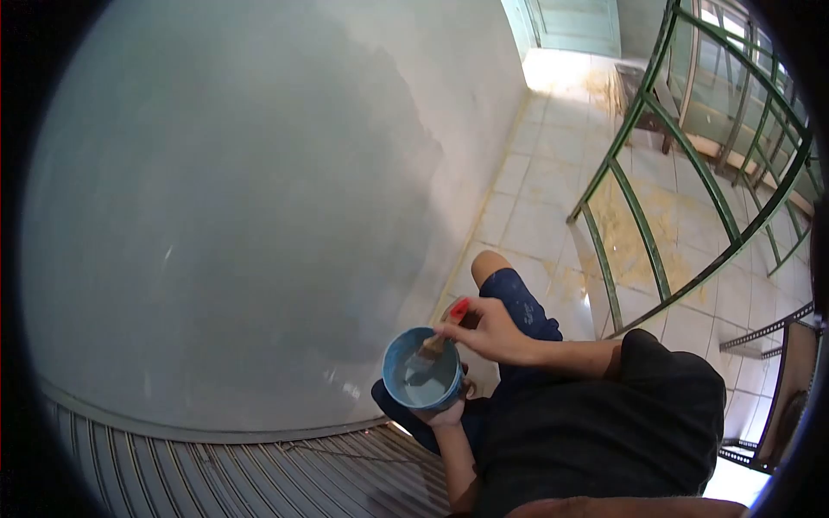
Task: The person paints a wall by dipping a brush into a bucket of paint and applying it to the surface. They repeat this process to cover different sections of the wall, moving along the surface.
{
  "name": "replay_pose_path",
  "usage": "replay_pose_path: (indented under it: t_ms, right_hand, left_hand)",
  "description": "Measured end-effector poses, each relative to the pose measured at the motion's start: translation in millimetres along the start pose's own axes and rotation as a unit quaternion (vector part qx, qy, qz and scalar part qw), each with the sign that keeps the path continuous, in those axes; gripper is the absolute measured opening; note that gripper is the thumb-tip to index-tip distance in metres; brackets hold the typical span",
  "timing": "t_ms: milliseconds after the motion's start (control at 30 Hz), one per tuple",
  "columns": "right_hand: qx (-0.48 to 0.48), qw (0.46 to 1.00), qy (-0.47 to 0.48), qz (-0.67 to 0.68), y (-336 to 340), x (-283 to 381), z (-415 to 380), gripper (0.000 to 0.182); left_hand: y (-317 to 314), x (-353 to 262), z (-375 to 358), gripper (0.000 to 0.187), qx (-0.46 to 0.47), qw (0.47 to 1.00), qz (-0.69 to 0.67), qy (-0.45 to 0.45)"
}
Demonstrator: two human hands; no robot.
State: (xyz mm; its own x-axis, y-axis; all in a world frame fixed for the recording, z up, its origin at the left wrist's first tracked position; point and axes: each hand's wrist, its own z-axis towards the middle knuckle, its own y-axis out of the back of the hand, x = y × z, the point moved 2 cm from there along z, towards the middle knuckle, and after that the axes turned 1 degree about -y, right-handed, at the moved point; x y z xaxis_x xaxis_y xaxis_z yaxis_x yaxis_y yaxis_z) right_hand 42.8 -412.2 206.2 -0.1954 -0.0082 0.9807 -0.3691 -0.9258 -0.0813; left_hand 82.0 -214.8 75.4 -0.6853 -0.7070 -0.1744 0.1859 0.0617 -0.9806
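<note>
My left hand (449, 413) holds a blue paint bucket (390, 367) from below and the side, its fingers partly hidden behind it. Pale grey paint (425, 394) lies inside. Above the rim, my right hand (490, 331) is closed around a paintbrush (434, 345) with a red handle end. The brush points down into the bucket, and its bristles are at or close to the paint. Beside the bucket rises a wall (259, 198), grey over most of its surface, with an uneven edge against a paler strip.
Ribbed metal slats (250, 475) run along the wall's lower edge. A green metal frame (656, 233) stands on the stained tile floor (540, 186) at right. Beyond it are a perforated metal rack (781, 388) and a pale door (577, 26). My bent knees flank the bucket.
</note>
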Motion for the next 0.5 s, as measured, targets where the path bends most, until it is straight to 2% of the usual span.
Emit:
replay_pose_path:
  t_ms: [33,67,167,200,233,333,400,433,500]
  right_hand:
    - [-0.044,0.998,-0.043,0.03,8,-5,3,0.022]
    - [-0.063,0.996,-0.047,0.047,14,-12,9,0.022]
    - [-0.058,0.986,-0.125,0.093,46,-27,20,0.021]
    - [-0.065,0.963,-0.187,0.182,53,-33,26,0.02]
    - [-0.075,0.951,-0.213,0.21,61,-39,32,0.02]
    - [-0.06,0.94,-0.228,0.245,81,-44,46,0.017]
    - [-0.031,0.979,-0.177,0.1,92,-37,56,0.018]
    - [-0.03,0.977,-0.184,0.101,99,-34,63,0.018]
    - [0.056,0.991,-0.102,-0.07,111,-20,78,0.022]
  left_hand:
    - [1,3,6,0.076,-0.012,1.0,0.001,0.005]
    - [2,4,15,0.076,-0.029,0.999,0.006,0.018]
    - [14,14,43,0.076,-0.061,0.997,-0.008,0.044]
    - [20,14,51,0.076,-0.078,0.995,-0.024,0.052]
    - [27,15,57,0.076,-0.095,0.993,-0.04,0.059]
    - [8,20,86,0.076,-0.093,0.992,-0.041,0.075]
    - [7,16,109,0.074,-0.08,0.989,-0.063,0.112]
    - [10,14,120,0.074,-0.087,0.988,-0.065,0.11]
    - [14,9,143,0.074,-0.142,0.988,0.001,0.068]
